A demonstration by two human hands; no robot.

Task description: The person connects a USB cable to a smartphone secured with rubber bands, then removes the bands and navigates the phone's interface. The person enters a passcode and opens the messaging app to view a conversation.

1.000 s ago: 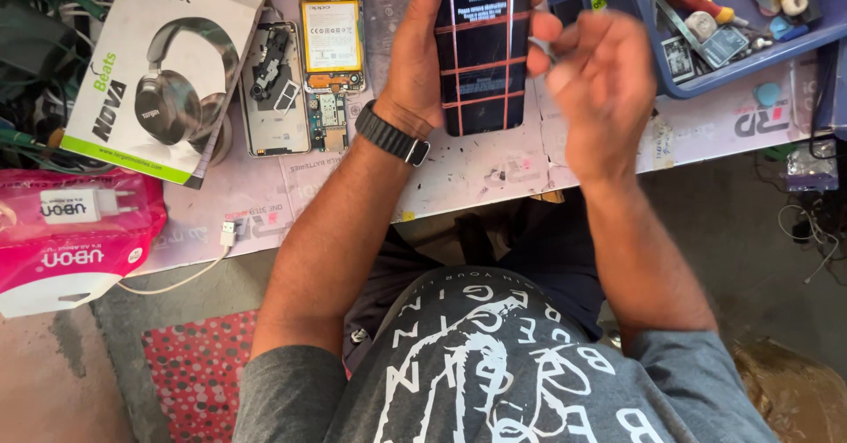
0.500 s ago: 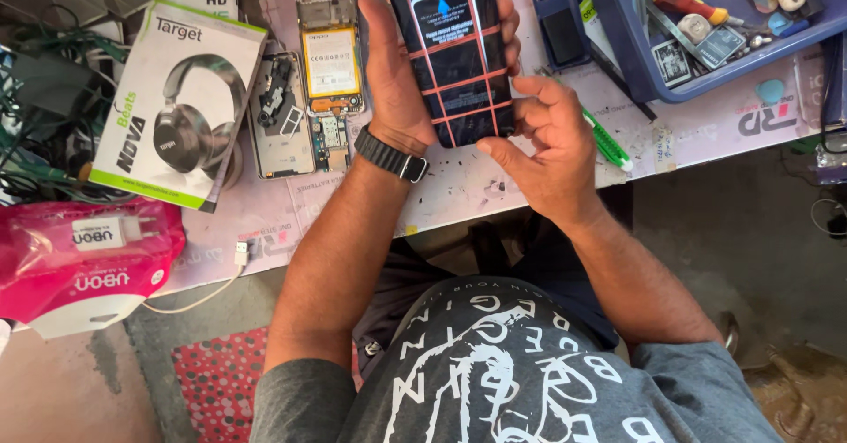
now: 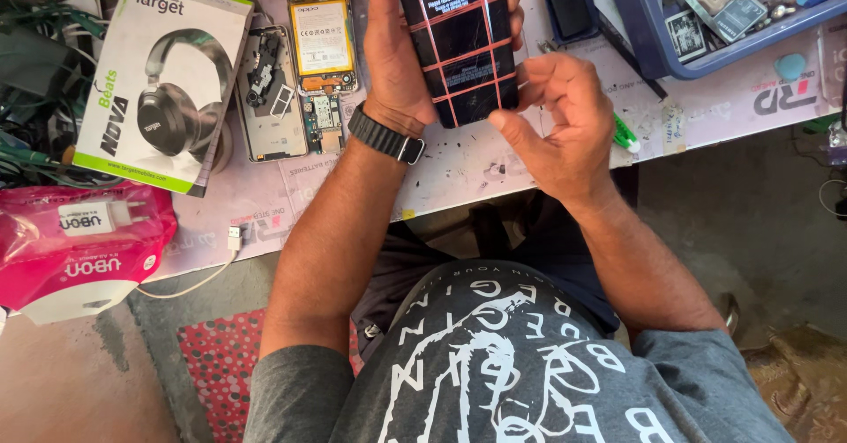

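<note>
Workbench (image 3: pixel 494 165) was crowded: headphone box (image 3: pixel 163 77) left, blue tray (image 3: pixel 706 50) right, bare strip only along the near edge. Left hand (image 3: pixel 397 55) gripped the banded phone (image 3: pixel 459 41) upright; right hand (image 3: pixel 565 121), loosely curled, thumb touching its lower right corner.

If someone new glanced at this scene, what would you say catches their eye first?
First, the dark phone wrapped in red bands, held upright at top centre by the left hand, with the right hand touching its lower edge. Next, the white and green headphone box at upper left, beside an opened phone with its yellow battery showing, and the pink packet at the left edge.
</note>
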